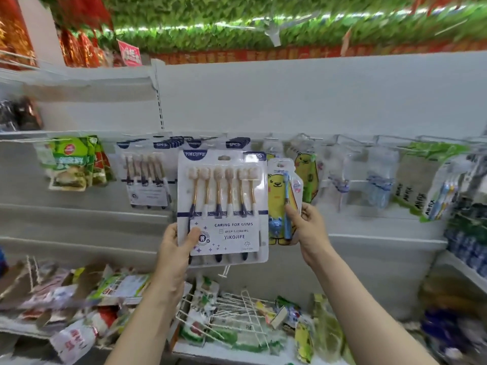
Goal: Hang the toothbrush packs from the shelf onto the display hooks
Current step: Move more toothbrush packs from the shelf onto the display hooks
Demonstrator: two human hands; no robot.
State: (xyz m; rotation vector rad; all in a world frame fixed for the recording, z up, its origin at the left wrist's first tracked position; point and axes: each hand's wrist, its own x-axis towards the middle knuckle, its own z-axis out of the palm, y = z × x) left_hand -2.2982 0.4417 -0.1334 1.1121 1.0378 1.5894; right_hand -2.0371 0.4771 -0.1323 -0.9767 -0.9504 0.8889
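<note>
The left hand (175, 248) pinches the lower left corner of the six-brush pack (222, 206), thumb across its front, so the hang hole at the top stays free for a hook. Just right of it, the right hand (307, 227) grips the bear pack (283, 204) by its lower edge. The big pack is a clear blister on white-and-navy card, with gold-necked brushes and cream heads.
</note>
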